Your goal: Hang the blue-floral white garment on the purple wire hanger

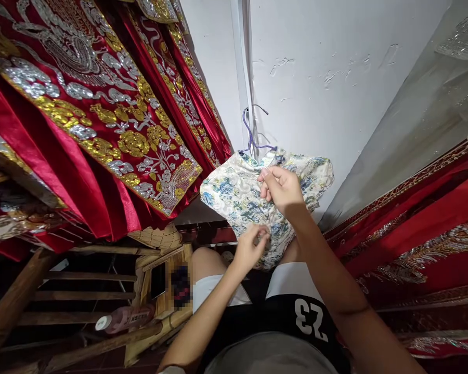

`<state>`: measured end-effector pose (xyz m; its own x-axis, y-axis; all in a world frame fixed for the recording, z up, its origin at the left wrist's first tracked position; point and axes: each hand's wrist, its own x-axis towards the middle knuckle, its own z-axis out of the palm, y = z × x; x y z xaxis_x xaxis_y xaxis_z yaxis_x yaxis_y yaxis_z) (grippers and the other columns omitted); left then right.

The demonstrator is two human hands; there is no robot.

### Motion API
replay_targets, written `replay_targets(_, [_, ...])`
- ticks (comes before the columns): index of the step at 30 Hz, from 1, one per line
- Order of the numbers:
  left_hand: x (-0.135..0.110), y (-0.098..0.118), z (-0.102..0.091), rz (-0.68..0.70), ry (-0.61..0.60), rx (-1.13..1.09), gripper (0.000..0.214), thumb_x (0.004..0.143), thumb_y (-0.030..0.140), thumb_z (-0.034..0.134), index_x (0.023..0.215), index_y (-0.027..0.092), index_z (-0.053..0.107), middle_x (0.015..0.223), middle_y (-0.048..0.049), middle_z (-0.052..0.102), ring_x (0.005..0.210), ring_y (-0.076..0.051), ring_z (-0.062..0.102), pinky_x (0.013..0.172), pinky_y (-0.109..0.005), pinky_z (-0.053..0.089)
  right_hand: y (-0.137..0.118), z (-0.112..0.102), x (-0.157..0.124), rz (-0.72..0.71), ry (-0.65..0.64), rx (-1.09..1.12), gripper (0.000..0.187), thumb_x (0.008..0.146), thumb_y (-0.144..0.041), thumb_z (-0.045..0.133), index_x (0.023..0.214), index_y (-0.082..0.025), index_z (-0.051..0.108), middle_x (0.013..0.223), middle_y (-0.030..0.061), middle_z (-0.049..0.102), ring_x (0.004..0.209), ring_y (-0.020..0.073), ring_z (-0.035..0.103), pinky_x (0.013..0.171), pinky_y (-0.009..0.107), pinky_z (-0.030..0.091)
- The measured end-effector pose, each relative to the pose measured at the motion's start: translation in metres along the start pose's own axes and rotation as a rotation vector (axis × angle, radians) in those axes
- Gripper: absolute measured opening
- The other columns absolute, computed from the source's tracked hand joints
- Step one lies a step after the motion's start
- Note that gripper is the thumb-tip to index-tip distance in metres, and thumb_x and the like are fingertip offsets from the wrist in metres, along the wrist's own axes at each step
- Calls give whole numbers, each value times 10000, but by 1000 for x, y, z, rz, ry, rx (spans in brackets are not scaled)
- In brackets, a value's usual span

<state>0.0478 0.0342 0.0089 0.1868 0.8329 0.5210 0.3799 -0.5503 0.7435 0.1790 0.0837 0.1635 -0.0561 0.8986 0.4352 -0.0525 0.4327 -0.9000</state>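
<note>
Reaching with both bare hands to a short-sleeved floral top, hanging on a purple hanger before a white wall, with its lower end dropping between the thighs. Curling the right hand just below the neckline, with thumb bent toward the fingers. Holding the left hand lower on the front, with thumb and forefinger nearly meeting. Leaving any real pinch on cloth impossible to tell at either hand. Probably risking a shoulder slipping off the hanger by tugging down unevenly. Perhaps also risking a swing or fall by straining the hook near the white pole. Possibly courting a snag by brushing the sleeve against the sequined red garment just beside it.
</note>
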Motion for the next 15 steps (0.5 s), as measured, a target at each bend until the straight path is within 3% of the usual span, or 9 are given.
replay_targets(4, [68,36,-43,171,317,45,318,1023,322,548,1306,215,648,1042,-77,730,882,-187,677,848,-338,542,0,-4,-5,-30,-16,-9,468,934,-632,614,811,-181,631,547,-27,571,474,100,485,485,230,375])
replay_targets(5, [85,46,-51,217,349,76,344,1034,324,534,1346,216,629,1083,-81,733,888,-180,678,858,-337,539,-1,-4,-5,-38,-25,-16,464,936,-631,613,814,-183,631,549,-25,568,479,103,483,489,234,376])
replay_targets(8, [119,68,-63,348,293,148,248,1038,304,540,1188,192,703,1032,-71,744,884,-162,678,837,-298,529,1,-4,-3,-65,-26,-22,438,946,-610,610,810,-194,620,523,-41,506,473,107,440,486,245,353])
replay_targets(11, [131,80,-65,400,277,246,208,1031,284,557,947,174,712,893,-52,732,828,-151,668,777,-273,512,14,-3,1,-60,16,-58,411,943,-580,616,786,-200,604,528,-53,443,461,99,351,460,257,262])
replay_targets(15, [134,80,-83,410,475,285,191,1026,256,558,901,179,680,882,-40,722,846,-154,656,798,-298,491,50,-4,-2,39,-18,-189,380,905,-520,649,701,-208,575,523,-53,396,465,98,281,465,280,172])
